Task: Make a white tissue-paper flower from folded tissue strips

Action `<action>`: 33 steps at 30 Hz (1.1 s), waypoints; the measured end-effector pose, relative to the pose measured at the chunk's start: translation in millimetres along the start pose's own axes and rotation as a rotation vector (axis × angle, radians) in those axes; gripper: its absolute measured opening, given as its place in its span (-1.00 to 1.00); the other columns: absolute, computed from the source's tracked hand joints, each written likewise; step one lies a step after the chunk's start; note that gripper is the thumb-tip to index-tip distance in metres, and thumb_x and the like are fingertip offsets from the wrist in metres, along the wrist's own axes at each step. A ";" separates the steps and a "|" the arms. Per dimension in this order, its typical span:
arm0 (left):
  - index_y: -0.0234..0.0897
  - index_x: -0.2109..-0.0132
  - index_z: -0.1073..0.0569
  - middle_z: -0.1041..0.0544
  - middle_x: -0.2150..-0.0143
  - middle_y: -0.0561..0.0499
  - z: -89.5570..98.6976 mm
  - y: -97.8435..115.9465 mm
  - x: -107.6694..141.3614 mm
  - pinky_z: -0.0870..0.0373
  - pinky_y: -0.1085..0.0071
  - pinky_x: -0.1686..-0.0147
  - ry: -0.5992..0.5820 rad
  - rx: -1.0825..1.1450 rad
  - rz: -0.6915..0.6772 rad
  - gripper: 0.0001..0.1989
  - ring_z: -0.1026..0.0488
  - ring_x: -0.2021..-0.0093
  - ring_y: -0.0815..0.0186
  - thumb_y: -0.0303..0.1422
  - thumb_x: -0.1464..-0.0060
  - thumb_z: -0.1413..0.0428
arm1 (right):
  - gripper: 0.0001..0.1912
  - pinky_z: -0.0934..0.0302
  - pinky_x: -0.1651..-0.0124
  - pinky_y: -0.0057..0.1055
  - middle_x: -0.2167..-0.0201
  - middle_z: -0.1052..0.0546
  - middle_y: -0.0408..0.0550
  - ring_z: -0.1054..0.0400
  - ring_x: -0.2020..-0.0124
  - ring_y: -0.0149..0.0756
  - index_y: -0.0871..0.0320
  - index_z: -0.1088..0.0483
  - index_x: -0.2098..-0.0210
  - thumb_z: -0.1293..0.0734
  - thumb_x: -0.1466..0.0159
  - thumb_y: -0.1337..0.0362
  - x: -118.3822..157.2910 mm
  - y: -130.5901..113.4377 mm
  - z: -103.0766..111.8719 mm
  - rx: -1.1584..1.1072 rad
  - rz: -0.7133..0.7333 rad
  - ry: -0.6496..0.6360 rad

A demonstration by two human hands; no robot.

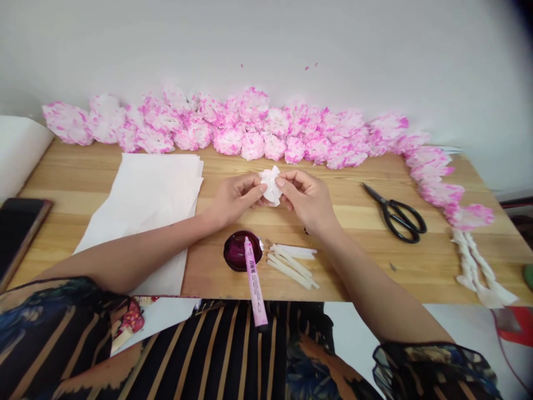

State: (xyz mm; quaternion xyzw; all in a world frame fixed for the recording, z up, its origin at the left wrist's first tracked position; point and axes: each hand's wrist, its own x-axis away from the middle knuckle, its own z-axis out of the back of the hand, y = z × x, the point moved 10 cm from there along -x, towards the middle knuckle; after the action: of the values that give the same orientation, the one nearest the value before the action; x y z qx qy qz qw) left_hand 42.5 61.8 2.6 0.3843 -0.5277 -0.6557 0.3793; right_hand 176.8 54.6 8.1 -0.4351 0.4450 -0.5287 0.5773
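A small crumpled white paper flower (271, 188) is pinched between my two hands over the middle of the table. My left hand (238, 197) grips its left edge with thumb and fingers. On the other side, my right hand (308, 200) holds the right edge between thumb and forefinger. Below them lies a small dark dish of magenta liquid (235, 253), with a pink pen-like tube (255, 286) resting across its rim. Several thin pale sticks (293, 266) are beside the dish. A stack of white paper sheets (154, 189) lies under my left forearm.
Pink-and-white paper flowers (254, 145) line the wall and curve down the right side. Black scissors (395, 214) lie to the right, near twisted white paper strips (468, 261). A dark phone (20, 228) and a white paper roll (20, 150) are at the left.
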 end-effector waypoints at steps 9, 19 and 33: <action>-0.32 0.39 -0.44 -0.47 0.46 0.03 -7.4 14.2 4.1 -0.29 0.48 0.37 -0.028 -0.185 -0.132 -0.70 -0.38 0.42 0.40 -0.20 -0.22 -0.08 | -0.88 -0.17 0.34 -0.43 0.43 -0.53 -0.14 -0.33 0.42 -0.40 0.15 -0.50 0.35 -0.36 -0.24 0.23 6.8 -29.0 -1.3 0.246 0.225 0.049; -0.31 0.40 -0.42 -0.54 0.46 0.00 3.2 -2.4 -2.2 -0.39 0.47 0.41 0.055 0.025 0.043 -0.66 -0.45 0.46 0.38 -0.12 -0.15 -0.15 | -0.65 -0.01 0.58 -0.50 0.45 -0.47 -0.13 -0.22 0.54 -0.48 0.14 -0.44 0.37 -0.37 -0.23 -0.04 -4.6 5.1 15.0 -0.269 -0.111 0.059; -0.35 0.34 -0.51 -0.58 0.39 -0.02 -0.3 0.8 0.5 -0.36 0.48 0.42 0.020 -0.106 0.042 -0.60 -0.46 0.41 0.38 -0.03 -0.08 -0.22 | -0.82 -0.04 0.36 -0.42 0.53 -0.47 -0.19 -0.22 0.48 -0.42 0.16 -0.46 0.43 -0.32 -0.26 0.24 5.6 -24.2 -1.2 0.294 0.172 -0.014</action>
State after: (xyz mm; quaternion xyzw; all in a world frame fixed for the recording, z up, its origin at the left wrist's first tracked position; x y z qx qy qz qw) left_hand 42.6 61.1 3.3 0.3590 -0.4966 -0.6708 0.4179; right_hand 170.4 47.5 31.1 -0.3099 0.3942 -0.5337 0.6809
